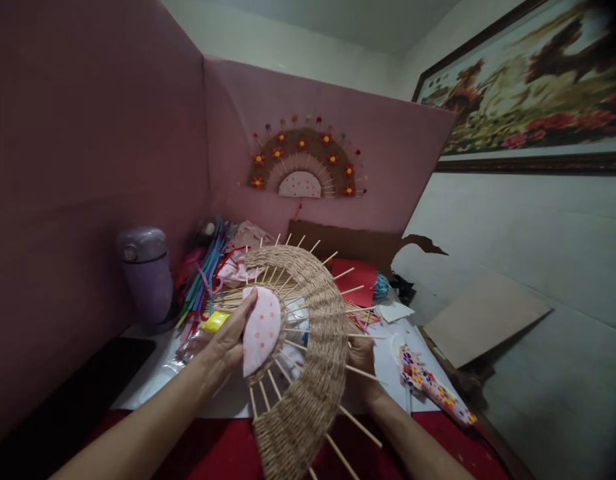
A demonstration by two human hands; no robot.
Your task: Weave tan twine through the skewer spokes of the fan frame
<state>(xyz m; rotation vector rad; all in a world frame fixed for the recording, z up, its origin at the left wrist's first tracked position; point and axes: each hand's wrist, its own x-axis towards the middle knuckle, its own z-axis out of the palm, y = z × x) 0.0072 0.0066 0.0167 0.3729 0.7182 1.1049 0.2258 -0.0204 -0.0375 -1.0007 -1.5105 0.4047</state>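
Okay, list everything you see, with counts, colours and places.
woven half-round fan: one, tan, foreground centre
panels: two, pink, left and back
flowered fan: one, brown with red flowers, on the back panel
flask: one, purple, left
pipe cleaners: several, mixed colours, right of the flask
packet: one, yellow, left of the woven fan
craft sheet: one, red, behind the woven fan
yarn: one bundle, blue, beside the craft sheet
glue gun: one, floral, right
cardboard: one piece, brown, below the flowered fan
board: one, beige, far right
framed picture: one, multicoloured, upper right
cloth: one, red, near edge
left hand: one, bare, gripping the woven fan's centre
right hand: one, bare, partly hidden behind the woven fan
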